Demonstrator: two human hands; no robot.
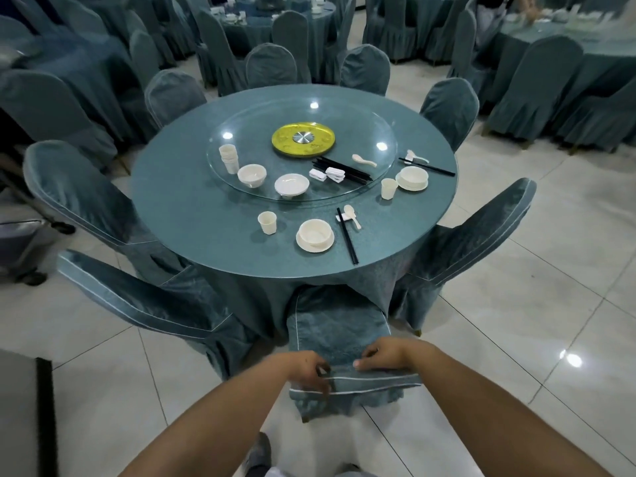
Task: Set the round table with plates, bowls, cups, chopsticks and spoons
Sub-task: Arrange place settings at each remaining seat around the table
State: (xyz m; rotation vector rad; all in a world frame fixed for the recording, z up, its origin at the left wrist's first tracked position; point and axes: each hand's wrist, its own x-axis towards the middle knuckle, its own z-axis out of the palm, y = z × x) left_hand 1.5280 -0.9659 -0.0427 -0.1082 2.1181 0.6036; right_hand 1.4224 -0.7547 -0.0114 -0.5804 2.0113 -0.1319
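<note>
Both my hands grip the top of the backrest of the near chair (339, 325): my left hand (309, 371) at its left, my right hand (382, 356) at its right. Ahead stands the round table (192, 215). Its near place holds a bowl on a plate (315, 235), a cup (267, 222), black chopsticks (347, 235) and a spoon (352, 215). A second place at the right has a bowl on a plate (412, 178), a cup (389, 188), chopsticks (426, 166) and a spoon (414, 155). The glass turntable (361, 118) carries stacked cups (230, 158), two bowls (252, 175) (291, 184), loose chopsticks (342, 170), rests (327, 174) and a spoon (364, 160).
A yellow disc (303, 137) marks the turntable's middle. Covered chairs ring the table, two close at my left (137, 297) and one at my right (471, 235). More covered tables and chairs fill the back. Tiled floor lies open at the right.
</note>
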